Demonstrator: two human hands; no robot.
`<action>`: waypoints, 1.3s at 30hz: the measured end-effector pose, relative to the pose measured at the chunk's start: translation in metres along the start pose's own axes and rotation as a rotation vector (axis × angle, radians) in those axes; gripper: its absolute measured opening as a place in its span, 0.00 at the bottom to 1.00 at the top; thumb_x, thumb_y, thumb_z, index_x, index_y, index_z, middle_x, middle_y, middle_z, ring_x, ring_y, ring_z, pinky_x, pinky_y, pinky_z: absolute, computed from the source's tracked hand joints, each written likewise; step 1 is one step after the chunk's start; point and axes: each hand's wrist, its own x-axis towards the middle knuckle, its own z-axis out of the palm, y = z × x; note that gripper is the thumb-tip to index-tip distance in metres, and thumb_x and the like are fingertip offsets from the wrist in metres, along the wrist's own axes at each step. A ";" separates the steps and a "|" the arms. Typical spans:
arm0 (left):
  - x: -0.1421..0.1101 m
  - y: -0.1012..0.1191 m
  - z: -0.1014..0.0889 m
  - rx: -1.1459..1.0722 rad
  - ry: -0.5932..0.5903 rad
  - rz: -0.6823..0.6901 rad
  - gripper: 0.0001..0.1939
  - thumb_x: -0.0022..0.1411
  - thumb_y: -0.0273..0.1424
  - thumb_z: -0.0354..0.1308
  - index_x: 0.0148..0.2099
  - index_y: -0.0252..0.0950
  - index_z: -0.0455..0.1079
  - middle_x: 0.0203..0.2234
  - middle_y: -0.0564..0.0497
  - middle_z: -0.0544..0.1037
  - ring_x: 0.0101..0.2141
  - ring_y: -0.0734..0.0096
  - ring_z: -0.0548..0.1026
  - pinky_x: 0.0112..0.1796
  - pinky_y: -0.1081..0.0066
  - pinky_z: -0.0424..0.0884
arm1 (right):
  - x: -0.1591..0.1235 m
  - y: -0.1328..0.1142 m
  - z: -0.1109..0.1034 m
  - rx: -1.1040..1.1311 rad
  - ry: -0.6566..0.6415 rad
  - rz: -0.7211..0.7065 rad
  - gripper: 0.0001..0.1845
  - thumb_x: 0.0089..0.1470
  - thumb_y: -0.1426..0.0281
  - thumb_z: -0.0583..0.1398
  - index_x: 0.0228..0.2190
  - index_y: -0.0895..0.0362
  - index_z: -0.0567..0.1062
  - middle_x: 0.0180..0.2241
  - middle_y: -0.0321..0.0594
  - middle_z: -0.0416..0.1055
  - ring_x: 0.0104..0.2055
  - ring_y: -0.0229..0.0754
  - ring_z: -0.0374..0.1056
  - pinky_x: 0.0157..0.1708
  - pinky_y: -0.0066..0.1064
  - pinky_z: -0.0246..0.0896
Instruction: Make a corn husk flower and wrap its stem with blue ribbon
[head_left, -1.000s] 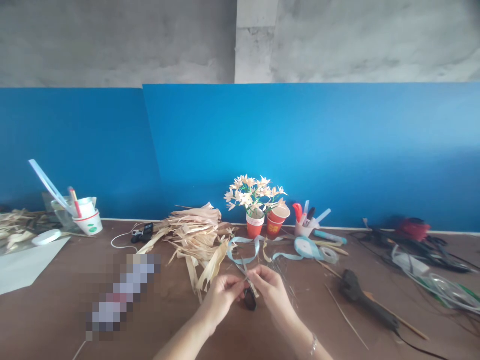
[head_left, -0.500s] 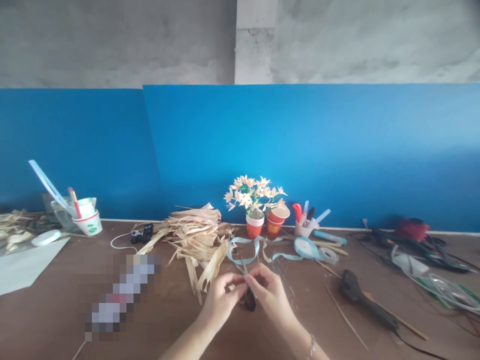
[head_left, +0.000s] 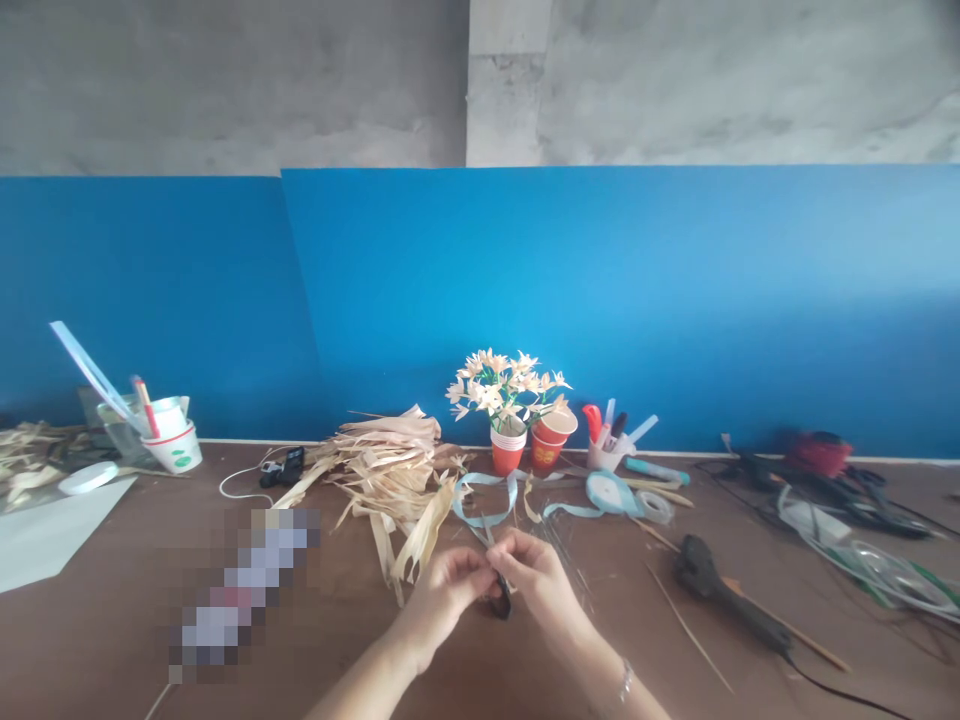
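1. Broadly, a blue partition [head_left: 600, 290] rises behind a brown worktop [head_left: 345, 640] where a person works with two bare hands.
2. On the worktop's far side, left of centre, a heap of dried husks [head_left: 397, 450] spills toward the left hand [head_left: 450, 590].
3. Beyond the fingertips, pale star-shaped flowers [head_left: 502, 385] on green stems stand in a red-and-white cup [head_left: 508, 455], just beside another red cup [head_left: 551, 440].
4. At centre, the left hand and the right hand [head_left: 536, 570] meet, thumbs and fingers pinched closed; whether a small piece sits between them cannot be told.
5. Well apart to the right of the right hand, a dark corded tool [head_left: 731, 595] lies across the worktop.
6. Behind the right hand and to its right rests a roll of light-blue ribbon [head_left: 611, 493].
7. Directly under the meeting fingertips are scissors [head_left: 502, 604], dark handles showing between the two hands, blade tips pointing away past them; whether either hand touches the scissors is hidden.
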 end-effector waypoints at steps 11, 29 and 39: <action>-0.001 -0.003 0.006 0.073 0.065 0.076 0.18 0.52 0.43 0.63 0.38 0.34 0.73 0.28 0.48 0.79 0.31 0.66 0.75 0.34 0.69 0.68 | 0.000 0.002 -0.002 -0.082 0.146 -0.090 0.22 0.40 0.55 0.66 0.17 0.57 0.64 0.16 0.30 0.60 0.20 0.32 0.54 0.22 0.25 0.50; -0.001 -0.005 0.003 0.087 0.060 0.048 0.20 0.54 0.47 0.59 0.31 0.33 0.73 0.24 0.49 0.78 0.29 0.66 0.74 0.34 0.69 0.68 | -0.003 -0.006 0.000 0.010 -0.071 0.020 0.20 0.41 0.55 0.66 0.18 0.59 0.72 0.17 0.33 0.64 0.21 0.34 0.61 0.23 0.27 0.54; 0.001 -0.013 0.004 0.343 0.106 0.222 0.18 0.57 0.45 0.55 0.28 0.34 0.71 0.22 0.49 0.75 0.27 0.66 0.73 0.31 0.70 0.69 | -0.002 0.005 -0.002 -0.380 0.232 -0.146 0.16 0.44 0.63 0.63 0.16 0.56 0.63 0.16 0.29 0.59 0.20 0.33 0.54 0.21 0.25 0.49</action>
